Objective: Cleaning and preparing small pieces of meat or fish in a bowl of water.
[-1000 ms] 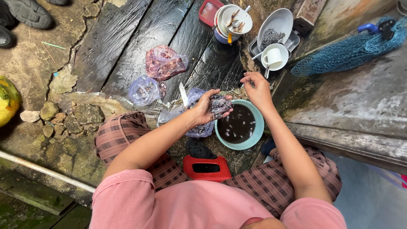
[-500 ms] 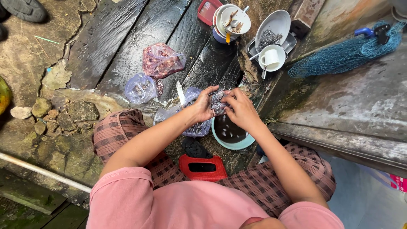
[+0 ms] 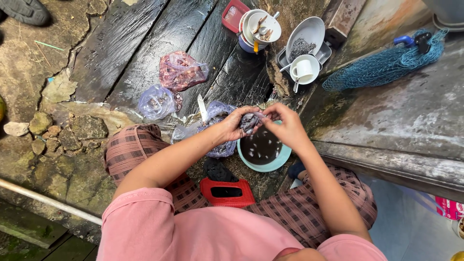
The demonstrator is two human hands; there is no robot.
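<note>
At the far left edge a rounded yellow-green object (image 3: 1, 107) is almost entirely cut off, so its kind cannot be told. Further right, on the wet dark wooden planks (image 3: 140, 43), lie a clear plastic bag of reddish pieces (image 3: 181, 71) and a smaller bluish plastic bag (image 3: 155, 102), their contents blurred by the film. A white-bladed knife (image 3: 201, 107) stands out beside a crumpled purple-tinted plastic bag (image 3: 220, 145), half hidden under the forearm. The left hand (image 3: 234, 124) is clenched around a dark, glistening lump of small fish (image 3: 250, 121), held just above the rim of a round turquoise bowl of dark liquid (image 3: 265, 152). The right hand (image 3: 285, 124) pinches at the same lump with its fingertips, covering part of the bowl. Below, a red plastic stool with a slot (image 3: 227, 192) sits partly hidden between the knees. To the upper right are stacked white dishes with a mug (image 3: 303, 68) and a blue-green net (image 3: 386, 65).
</note>
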